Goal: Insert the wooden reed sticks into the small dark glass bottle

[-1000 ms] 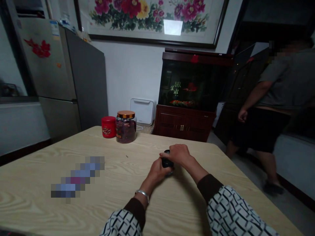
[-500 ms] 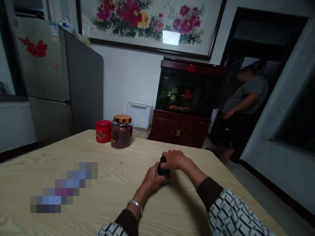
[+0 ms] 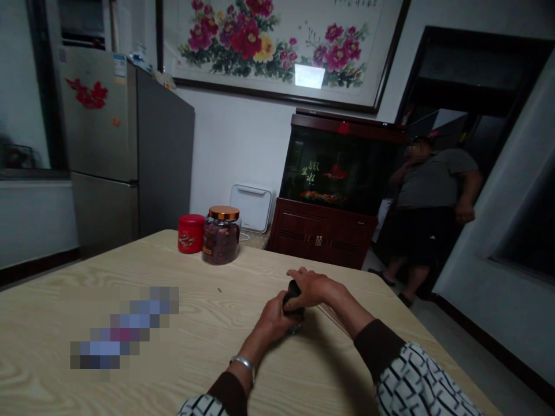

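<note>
A small black-topped container (image 3: 293, 290) stands near the right side of the wooden table, with a bit of clear, glassy base showing under my fingers. My left hand (image 3: 273, 318), a silver bangle on its wrist, is wrapped round its lower part. Over the top comes my right hand (image 3: 315, 287), closed on the black upper part between thumb and fingers, some fingertips reaching past it. Most of the container is hidden by both hands, so its exact kind cannot be made out.
On the table (image 3: 151, 266) stand a red canister (image 3: 191, 234) and a copper-lidded jar (image 3: 221, 240) of dark dried pieces. A blurred-out long item (image 3: 125, 329) lies at left. Beyond are a fridge (image 3: 102, 138), a fish tank (image 3: 333, 167) and a person (image 3: 437, 185) by the doorway.
My right hand's fingers have shifted and stretched a little over the black top. The left hand keeps its hold. The view has moved slightly, and the person by the doorway has turned.
</note>
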A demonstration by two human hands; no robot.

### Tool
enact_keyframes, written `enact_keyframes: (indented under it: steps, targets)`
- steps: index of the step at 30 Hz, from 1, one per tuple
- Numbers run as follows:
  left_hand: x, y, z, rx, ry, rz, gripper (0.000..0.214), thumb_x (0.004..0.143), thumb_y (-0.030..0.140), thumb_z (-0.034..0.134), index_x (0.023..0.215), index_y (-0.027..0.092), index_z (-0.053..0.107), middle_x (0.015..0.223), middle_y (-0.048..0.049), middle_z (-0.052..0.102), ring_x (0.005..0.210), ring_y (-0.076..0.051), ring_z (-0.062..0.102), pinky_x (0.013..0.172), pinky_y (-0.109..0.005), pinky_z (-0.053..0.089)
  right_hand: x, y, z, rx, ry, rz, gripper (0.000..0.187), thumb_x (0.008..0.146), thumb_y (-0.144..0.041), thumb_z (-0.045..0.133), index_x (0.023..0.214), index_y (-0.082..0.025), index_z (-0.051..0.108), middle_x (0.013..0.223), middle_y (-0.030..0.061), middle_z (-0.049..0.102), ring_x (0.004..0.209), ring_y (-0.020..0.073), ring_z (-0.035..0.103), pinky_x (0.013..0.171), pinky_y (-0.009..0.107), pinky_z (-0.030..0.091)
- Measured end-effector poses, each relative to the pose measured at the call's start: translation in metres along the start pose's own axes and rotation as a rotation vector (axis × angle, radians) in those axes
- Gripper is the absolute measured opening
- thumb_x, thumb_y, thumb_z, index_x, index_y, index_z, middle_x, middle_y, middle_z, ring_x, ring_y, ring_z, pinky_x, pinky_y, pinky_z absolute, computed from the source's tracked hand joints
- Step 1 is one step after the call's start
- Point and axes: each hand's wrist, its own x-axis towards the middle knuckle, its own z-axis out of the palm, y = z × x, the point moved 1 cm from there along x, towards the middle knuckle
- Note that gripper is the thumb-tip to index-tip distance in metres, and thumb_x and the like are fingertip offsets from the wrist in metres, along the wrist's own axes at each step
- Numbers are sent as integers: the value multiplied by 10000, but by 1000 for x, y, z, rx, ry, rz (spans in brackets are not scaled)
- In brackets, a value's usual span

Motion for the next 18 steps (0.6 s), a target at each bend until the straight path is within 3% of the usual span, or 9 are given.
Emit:
enact_keyframes:
  steps: [3, 5, 7, 10, 12, 14, 18]
  targets:
    - [-1, 3, -1, 22, 0, -18, 449, 628, 248, 771, 1041, 141, 630, 890, -51, 703, 792, -206, 622, 666, -264, 445, 3, 4, 0, -3, 36, 31, 552, 742, -524, 656, 1193, -208, 630, 1168, 163, 651, 1050, 337, 635, 847, 429, 479]
    - [-1, 4, -2, 41, 1, -39, 462, 620, 249, 778, 1046, 140, 633, 892, -53, 700, 802, -210, 624, 675, -271, 450, 4, 10, -3, 63, 76, -27, 426, 713, -416, 702, 1084, -212, 651, 1080, 127, 671, 968, 294, 644, 800, 384, 475]
    - [-1, 3, -2, 59, -2, -32, 472, 628, 268, 783, 1060, 142, 639, 896, -56, 696, 817, -215, 625, 695, -284, 458, 3, 20, -6, 221, 156, -102, 443, 650, -322, 756, 1059, -224, 617, 1051, 83, 657, 929, 246, 624, 779, 344, 463]
    - [-1, 2, -3, 65, 13, -6, 509, 634, 323, 804, 1083, 140, 647, 911, -70, 695, 841, -228, 629, 729, -309, 469, -8, 40, 0, 622, 362, -134, 540, 613, -370, 805, 1047, -227, 517, 985, 31, 618, 853, 196, 592, 744, 326, 458]
    - [-1, 2, -3, 58, 18, -2, 545, 629, 348, 818, 1103, 142, 646, 934, -80, 699, 860, -238, 634, 743, -320, 473, -20, 50, 20, 902, 486, -101, 559, 636, -440, 797, 1032, -233, 461, 960, 18, 602, 831, 190, 589, 747, 339, 462]
    - [-2, 3, -3, 65, 17, -8, 560, 628, 360, 824, 1115, 148, 645, 955, -83, 703, 877, -243, 637, 749, -322, 476, -34, 55, 53, 1091, 571, -42, 522, 672, -469, 772, 1003, -241, 439, 965, 29, 602, 881, 207, 596, 788, 363, 464]
    - [-2, 6, -3, 119, 26, -44, 571, 623, 368, 832, 1115, 147, 645, 972, -89, 706, 892, -243, 639, 767, -322, 478, -54, 48, 129, 1223, 654, 111, 519, 660, -457, 776, 965, -262, 404, 978, 54, 598, 906, 244, 604, 790, 393, 479]
